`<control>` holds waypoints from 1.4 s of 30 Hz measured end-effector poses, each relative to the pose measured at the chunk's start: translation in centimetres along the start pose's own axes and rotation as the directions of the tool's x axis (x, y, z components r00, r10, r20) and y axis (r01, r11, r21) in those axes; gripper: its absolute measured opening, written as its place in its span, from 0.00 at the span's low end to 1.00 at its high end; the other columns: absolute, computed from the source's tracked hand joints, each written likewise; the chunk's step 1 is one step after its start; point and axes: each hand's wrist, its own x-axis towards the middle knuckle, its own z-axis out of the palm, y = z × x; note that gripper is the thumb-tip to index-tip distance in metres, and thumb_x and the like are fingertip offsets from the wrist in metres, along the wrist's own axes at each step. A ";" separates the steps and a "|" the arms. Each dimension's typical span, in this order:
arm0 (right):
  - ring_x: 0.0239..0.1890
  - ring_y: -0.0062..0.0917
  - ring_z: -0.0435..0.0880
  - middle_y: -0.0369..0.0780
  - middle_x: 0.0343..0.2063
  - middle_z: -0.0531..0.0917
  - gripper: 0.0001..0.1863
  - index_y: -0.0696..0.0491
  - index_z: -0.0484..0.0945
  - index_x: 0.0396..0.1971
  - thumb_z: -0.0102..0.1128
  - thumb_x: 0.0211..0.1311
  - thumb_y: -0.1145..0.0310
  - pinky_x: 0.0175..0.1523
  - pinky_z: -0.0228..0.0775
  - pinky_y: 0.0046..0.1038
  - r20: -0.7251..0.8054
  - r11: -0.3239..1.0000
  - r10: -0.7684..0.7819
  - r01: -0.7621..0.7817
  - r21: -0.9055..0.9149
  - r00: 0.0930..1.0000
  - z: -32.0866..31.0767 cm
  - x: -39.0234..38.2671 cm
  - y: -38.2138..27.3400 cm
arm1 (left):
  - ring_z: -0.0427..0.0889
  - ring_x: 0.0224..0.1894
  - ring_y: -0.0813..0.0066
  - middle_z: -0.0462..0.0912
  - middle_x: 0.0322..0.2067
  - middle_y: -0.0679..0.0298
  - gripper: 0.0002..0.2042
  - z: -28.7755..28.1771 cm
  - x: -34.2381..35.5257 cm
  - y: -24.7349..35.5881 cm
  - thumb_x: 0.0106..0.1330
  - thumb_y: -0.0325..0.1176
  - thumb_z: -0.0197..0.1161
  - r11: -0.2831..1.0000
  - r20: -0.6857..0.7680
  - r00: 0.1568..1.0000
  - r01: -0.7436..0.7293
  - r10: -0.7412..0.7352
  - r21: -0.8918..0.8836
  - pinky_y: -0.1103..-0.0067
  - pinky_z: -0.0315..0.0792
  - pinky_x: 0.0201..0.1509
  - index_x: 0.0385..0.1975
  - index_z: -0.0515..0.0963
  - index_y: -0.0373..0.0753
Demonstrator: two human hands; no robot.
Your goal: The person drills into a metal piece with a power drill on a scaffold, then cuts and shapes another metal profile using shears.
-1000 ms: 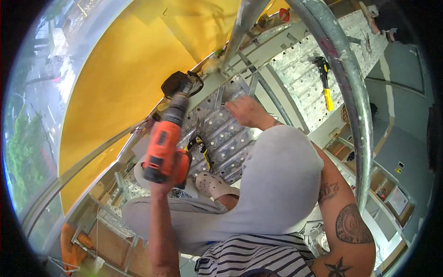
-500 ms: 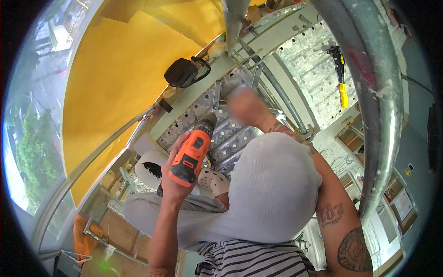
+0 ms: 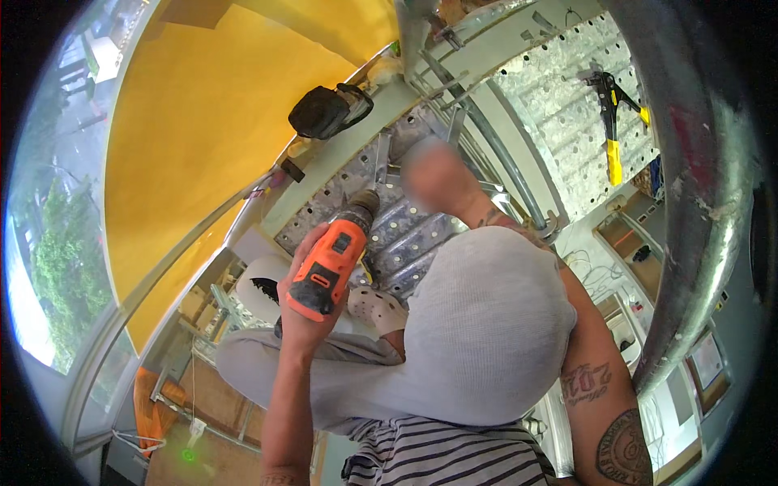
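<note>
My left hand (image 3: 300,326) is closed around the handle of an orange and black cordless drill (image 3: 330,263). The drill's chuck (image 3: 365,201) points up and away, close to a grey metal bracket (image 3: 382,159). My right hand (image 3: 436,180) is by the metal framing beyond my raised knee. A blur covers it, so its fingers and anything in them cannot be made out. A second metal strip (image 3: 455,127) stands just past that hand. Under both hands lies a perforated metal plank (image 3: 405,243).
A thick metal pole (image 3: 703,202) curves down the right side. A black tool with yellow handles (image 3: 613,158) lies on another perforated plank (image 3: 543,105). A black pouch (image 3: 318,112) sits by the yellow sheeting (image 3: 211,121). My beige clog (image 3: 373,308) rests on the plank.
The view has shifted slightly, so the pole and the yellow-handled tool appear farther right. The drill stays in my left hand, its tip a little nearer the bracket's foot. My right hand stays in place.
</note>
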 end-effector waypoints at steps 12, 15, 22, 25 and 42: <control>0.32 0.27 0.78 0.33 0.22 0.78 0.14 0.48 0.76 0.20 0.73 0.42 0.59 0.46 0.67 0.29 -0.005 1.000 0.004 -0.004 -0.030 1.000 0.3 -0.1 0.0 | 0.80 0.56 0.70 0.81 0.55 0.58 0.37 0.1 0.2 -0.2 0.47 0.17 0.63 0.995 0.003 1.000 -0.017 0.017 -0.103 0.74 0.68 0.66 0.65 0.68 0.35; 0.32 0.27 0.78 0.33 0.22 0.78 0.14 0.48 0.76 0.20 0.73 0.42 0.58 0.47 0.68 0.29 0.002 0.999 0.000 0.000 -0.052 1.000 0.1 0.0 0.0 | 0.81 0.56 0.71 0.82 0.55 0.58 0.37 0.0 0.2 -0.6 0.48 0.16 0.63 0.994 0.018 1.000 0.011 -0.009 -0.110 0.75 0.68 0.66 0.65 0.68 0.35; 0.32 0.27 0.79 0.33 0.21 0.78 0.14 0.48 0.76 0.20 0.73 0.42 0.58 0.47 0.68 0.29 0.002 0.999 0.003 -0.003 -0.045 1.000 0.2 0.0 0.0 | 0.81 0.56 0.70 0.82 0.54 0.58 0.36 -0.1 0.5 0.9 0.49 0.16 0.62 0.992 0.018 0.999 0.034 -0.032 -0.118 0.75 0.68 0.65 0.65 0.68 0.37; 0.33 0.27 0.79 0.34 0.21 0.78 0.14 0.48 0.77 0.20 0.73 0.41 0.58 0.47 0.68 0.30 0.015 0.999 0.024 -0.023 -0.048 1.000 0.0 0.0 -0.1 | 0.81 0.56 0.70 0.82 0.54 0.59 0.36 -0.3 0.8 1.1 0.51 0.15 0.63 0.995 0.080 0.996 0.050 -0.043 -0.087 0.75 0.68 0.65 0.65 0.68 0.38; 0.38 0.25 0.78 0.34 0.22 0.79 0.12 0.49 0.77 0.22 0.70 0.48 0.58 0.59 0.61 0.35 0.069 0.999 0.006 -0.009 0.043 0.998 -0.5 0.0 0.4 | 0.85 0.51 0.57 0.84 0.50 0.56 0.31 0.6 1.7 4.1 0.60 0.24 0.68 0.995 0.056 0.995 0.084 -0.087 0.053 0.73 0.76 0.55 0.64 0.67 0.44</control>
